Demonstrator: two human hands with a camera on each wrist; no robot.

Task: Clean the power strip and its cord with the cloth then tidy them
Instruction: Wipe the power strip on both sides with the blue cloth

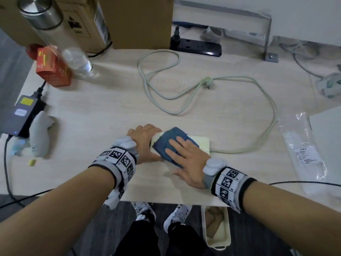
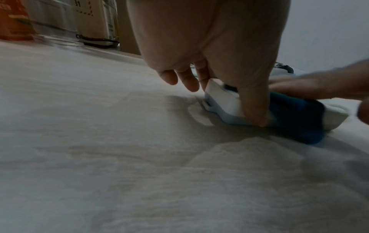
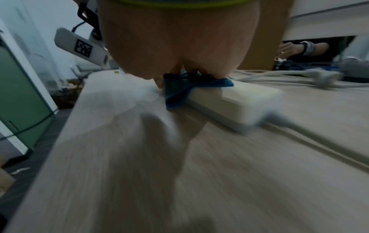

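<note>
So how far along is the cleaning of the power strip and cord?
Early on. In hand: the right hand presses the blue cloth flat on the power strip, while the left hand grips its end. Nothing looks finished. Left: the cord lies loose across the table, not yet tidied.

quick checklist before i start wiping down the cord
1. Left hand grips the strip at its end: ok.
2. Right hand lies flat on the cloth, which lies on the strip: ok.
3. Strip fully wiped: cannot tell, the cloth covers part of it.
4. Cord unplugged, plug lying free on the table: ok.
5. Cord free of tangles: not ok, it lies in overlapping loops.
6. Bottle and red box clear of the cord: ok.
</note>
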